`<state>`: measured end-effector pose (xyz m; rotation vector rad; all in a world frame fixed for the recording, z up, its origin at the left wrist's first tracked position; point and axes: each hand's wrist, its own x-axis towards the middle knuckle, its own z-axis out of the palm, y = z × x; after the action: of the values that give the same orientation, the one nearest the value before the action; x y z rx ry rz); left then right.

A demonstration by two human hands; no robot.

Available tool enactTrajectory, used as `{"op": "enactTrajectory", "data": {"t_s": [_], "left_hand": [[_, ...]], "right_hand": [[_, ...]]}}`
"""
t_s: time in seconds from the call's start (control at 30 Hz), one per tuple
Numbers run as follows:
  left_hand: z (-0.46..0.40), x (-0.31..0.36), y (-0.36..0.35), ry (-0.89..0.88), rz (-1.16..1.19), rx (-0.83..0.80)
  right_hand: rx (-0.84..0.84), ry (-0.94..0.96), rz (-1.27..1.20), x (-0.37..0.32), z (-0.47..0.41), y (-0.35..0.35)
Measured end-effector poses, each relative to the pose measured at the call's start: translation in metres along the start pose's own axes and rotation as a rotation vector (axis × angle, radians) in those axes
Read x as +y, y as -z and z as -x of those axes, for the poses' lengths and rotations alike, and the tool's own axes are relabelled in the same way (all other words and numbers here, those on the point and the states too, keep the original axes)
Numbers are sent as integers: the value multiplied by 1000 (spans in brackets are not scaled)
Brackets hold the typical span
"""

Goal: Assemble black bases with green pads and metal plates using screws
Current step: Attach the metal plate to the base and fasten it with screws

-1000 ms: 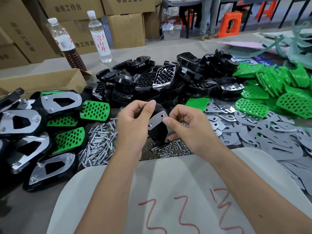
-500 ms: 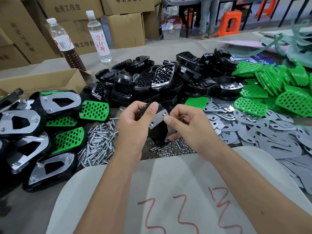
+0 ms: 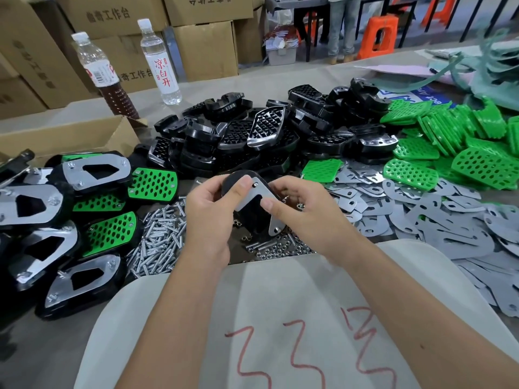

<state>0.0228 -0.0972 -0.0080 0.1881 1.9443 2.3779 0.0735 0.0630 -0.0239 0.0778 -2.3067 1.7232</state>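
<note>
Everywhere, parts on grey table; stacked cartons behind.

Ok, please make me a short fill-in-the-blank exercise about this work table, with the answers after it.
1. Both hands, the left hand and the right hand, hold one black base with a ____ plate on top.
2. The loose pads piled at the far right are ____ in colour.
3. The pile of screws lies to the ____ of the left hand.
4. Two ____ stand upright near the cardboard boxes.

Answers: metal; green; left; bottles
</note>
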Motion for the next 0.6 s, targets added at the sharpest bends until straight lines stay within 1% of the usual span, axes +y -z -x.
{"op": "enactTrajectory", "data": {"t_s": [0.1,0.17,0.27,0.4,0.5,0.6], "left_hand": [[-2,2,3,85,78,-18],[-3,3,3,113,114,-21],[-4,2,4,169,182,-30],[-4,-3,2,195,134,-11],[-3,-3,1,208,188,-8],[-4,-3,4,220,240,1]], "right_hand": [[-15,-61,-22,1,1,1],[15,-105,-80,1,1,1],[68,-122,-132,3,0,4],[85,-132,-123,4,0,3],[106,-119,-126,2,0,1],[99,-114,-58,1,0,0]]}}
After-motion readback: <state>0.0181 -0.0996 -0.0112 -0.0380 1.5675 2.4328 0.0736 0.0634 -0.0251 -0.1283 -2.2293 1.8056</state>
